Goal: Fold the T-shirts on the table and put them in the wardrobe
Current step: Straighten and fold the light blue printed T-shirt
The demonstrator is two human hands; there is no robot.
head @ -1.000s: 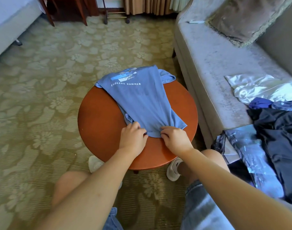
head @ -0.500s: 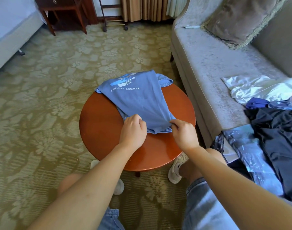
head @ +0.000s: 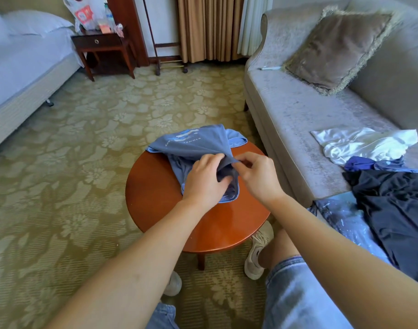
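T-shirt (head: pixel 193 148) on round table (head: pixel 203 224), long axis running straight away from person. Left hand (head: pixel 204 179) and right hand (head: pixel 257 176) side by side at near end, both pinching cloth, held above tabletop. Printed end lies beyond fingers, at far rim; fold likely goes forward.

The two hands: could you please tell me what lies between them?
In the head view, a raised fold of the blue T-shirt lies between the left hand and right hand.
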